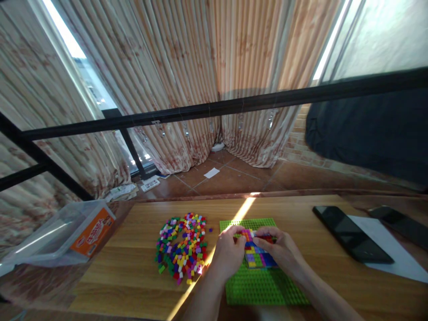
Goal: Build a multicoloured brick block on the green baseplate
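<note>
A patch of multicoloured toy building bricks [256, 260] is built up on a green studded baseplate [254, 287] on the wooden table. At the far left of that patch, my left hand [231, 247] is closed, thumb and forefinger pinching by pink and orange bricks [248, 234]. Opposite it, my right hand [281, 246] has its thumb and fingers bent together over the patch's far right part. Fingers cover much of what each hand grips, so the exact bricks are hard to tell. A heap of loose small bricks [183, 245] lies left of the baseplate.
On the left stands a clear plastic box [63, 236] with an orange label. A black phone [351, 234] lies on the right, partly over white paper [394, 249], with another dark device [401, 223] beyond. A black rail [187, 113] crosses behind the table, before curtains.
</note>
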`<state>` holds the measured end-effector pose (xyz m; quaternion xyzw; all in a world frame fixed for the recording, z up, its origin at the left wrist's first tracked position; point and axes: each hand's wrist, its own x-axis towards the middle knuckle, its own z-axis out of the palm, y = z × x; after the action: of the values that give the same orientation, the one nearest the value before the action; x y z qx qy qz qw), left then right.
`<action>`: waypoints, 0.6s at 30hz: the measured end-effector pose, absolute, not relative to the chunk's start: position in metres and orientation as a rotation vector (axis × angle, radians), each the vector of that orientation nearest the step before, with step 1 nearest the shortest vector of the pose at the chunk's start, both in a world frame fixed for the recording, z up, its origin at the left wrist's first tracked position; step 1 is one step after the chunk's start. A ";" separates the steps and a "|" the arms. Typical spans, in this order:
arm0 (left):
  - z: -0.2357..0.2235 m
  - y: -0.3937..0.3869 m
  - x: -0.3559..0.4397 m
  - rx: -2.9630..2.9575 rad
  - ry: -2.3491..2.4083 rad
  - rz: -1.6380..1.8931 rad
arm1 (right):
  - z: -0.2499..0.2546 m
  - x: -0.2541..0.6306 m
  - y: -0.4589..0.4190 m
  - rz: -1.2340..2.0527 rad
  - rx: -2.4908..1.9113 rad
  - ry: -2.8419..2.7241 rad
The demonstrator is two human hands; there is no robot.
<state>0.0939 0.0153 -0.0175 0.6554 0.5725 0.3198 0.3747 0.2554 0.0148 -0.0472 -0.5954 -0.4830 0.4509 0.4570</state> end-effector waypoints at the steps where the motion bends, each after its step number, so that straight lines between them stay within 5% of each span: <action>1: -0.016 0.015 0.093 1.679 1.467 0.820 | -0.046 0.255 0.014 1.118 -1.460 -1.184; 18: -0.020 0.036 0.041 1.848 1.960 0.524 | -0.025 0.260 0.013 1.272 -1.364 -0.986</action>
<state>0.0413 0.0364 -0.0200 0.6602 0.7002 0.1872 0.1970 0.2598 0.0127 -0.0251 -0.5625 -0.4063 0.5245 0.4934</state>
